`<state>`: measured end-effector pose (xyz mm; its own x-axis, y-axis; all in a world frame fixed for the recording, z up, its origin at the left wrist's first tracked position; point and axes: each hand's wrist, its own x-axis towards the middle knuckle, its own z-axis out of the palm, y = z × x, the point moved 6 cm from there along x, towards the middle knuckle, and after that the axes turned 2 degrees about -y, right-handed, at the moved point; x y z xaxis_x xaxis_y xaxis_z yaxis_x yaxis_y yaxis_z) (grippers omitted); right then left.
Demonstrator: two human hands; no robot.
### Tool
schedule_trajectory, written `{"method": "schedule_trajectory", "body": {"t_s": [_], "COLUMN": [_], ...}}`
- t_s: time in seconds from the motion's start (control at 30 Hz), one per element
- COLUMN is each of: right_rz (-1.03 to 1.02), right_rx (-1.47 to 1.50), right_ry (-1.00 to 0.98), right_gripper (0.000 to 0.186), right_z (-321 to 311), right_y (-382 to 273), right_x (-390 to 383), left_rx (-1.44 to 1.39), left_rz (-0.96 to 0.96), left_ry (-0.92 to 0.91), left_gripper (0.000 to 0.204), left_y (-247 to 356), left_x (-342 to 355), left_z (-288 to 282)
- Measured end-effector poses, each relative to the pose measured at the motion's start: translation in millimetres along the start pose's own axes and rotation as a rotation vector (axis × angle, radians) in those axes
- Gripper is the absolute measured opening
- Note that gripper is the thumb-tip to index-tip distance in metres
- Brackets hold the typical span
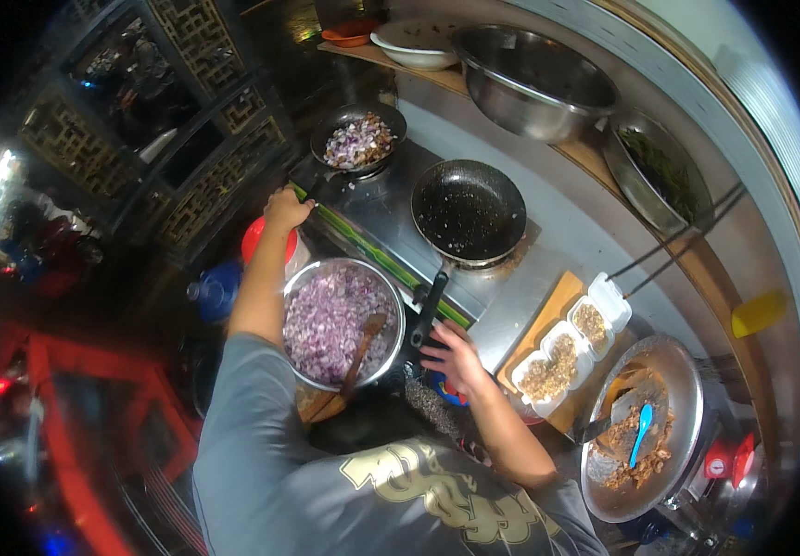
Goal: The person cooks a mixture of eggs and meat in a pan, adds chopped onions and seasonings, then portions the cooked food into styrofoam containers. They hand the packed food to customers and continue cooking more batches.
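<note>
My left hand (pixel 286 206) is closed at the stove's front left, on something I cannot make out, below a frying pan (pixel 357 141) of chopped red onion and browned pieces. My right hand (pixel 452 360) has its fingers apart beside the black handle (pixel 431 306) of an empty frying pan (pixel 468 206). Both pans sit on the steel stove (pixel 377 199). Between my arms is a steel bowl (pixel 396 338) full of chopped purple onion, with a wooden spatula (pixel 359 352) in it.
Right: foam boxes (pixel 592 326) of crumbly food on a wooden board (pixel 543 323), a large pan (pixel 695 408) with food and blue spoon (pixel 643 426). Back shelf: steel bowls (pixel 534 79), white basin (pixel 414 54). Left: red lidded container (pixel 258 239), blue jug (pixel 216 301), red metal frame (pixel 94 366).
</note>
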<state>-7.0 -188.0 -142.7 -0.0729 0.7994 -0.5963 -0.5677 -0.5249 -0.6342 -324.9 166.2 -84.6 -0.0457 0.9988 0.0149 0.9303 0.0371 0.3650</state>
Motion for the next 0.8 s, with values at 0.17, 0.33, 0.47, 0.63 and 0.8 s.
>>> {"method": "schedule_trajectory", "body": {"t_s": [0.17, 0.33, 0.47, 0.63, 0.8], "right_rz": [-0.186, -0.194, -0.127, -0.242, -0.259], "right_rx": [-0.16, -0.386, -0.437, -0.484, -0.407], "right_ry": [0.333, 0.342, 0.239, 0.29, 0.3], "right_gripper": [0.02, 0.013, 0.015, 0.022, 0.042], "right_z": [51.2, 74.9, 118.2, 218.9, 286.4], "right_y": [-21.2, -46.6, -52.6, -60.5, -46.6], "right_x": [58.9, 74.7, 141.3, 242.4, 295.8], "left_rx": [-0.67, -0.837, -0.712, -0.61, -0.703], "left_rz": [-0.182, -0.19, -0.17, -0.039, -0.075], "left_ry": [-0.519, -0.467, -0.341, -0.32, -0.394], "left_gripper": [0.034, 0.023, 0.022, 0.019, 0.012], "left_y": [9.5, 21.6, 13.1, 20.3, 34.6], "left_x": [36.9, -7.9, -36.1, -73.9, -113.0], "left_z": [47.8, -11.3, -94.3, -151.6, -147.4]}}
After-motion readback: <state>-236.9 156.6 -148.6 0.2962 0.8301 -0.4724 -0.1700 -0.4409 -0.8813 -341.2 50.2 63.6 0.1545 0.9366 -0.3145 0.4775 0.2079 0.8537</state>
